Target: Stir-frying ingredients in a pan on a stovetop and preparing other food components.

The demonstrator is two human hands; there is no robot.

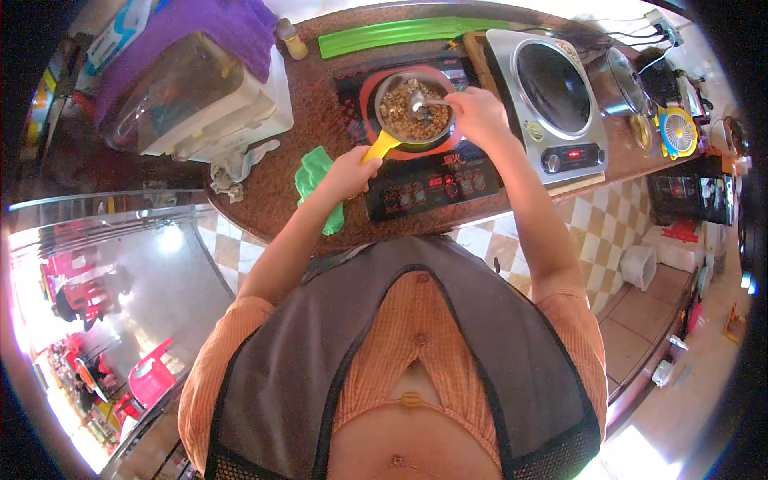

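Note:
A small round saucepan sits on the black induction cooktop, over its red cooking ring. Brown, grain-like pieces lie in the pan. My left hand is closed around the pan's yellow handle. With my right hand I grip the thin stem of a metal spoon, its bright bowl down among the pieces near the pan's middle. A green cloth lies beside my left wrist, partly hidden by my forearm. Red digits glow on the cooktop's panel.
At right stands a silver single-burner cooker with a lit display. Beyond it are a metal pot and a small yellow fan. A white box, a rag, a shaker bottle and a green strip edge the counter's left and back.

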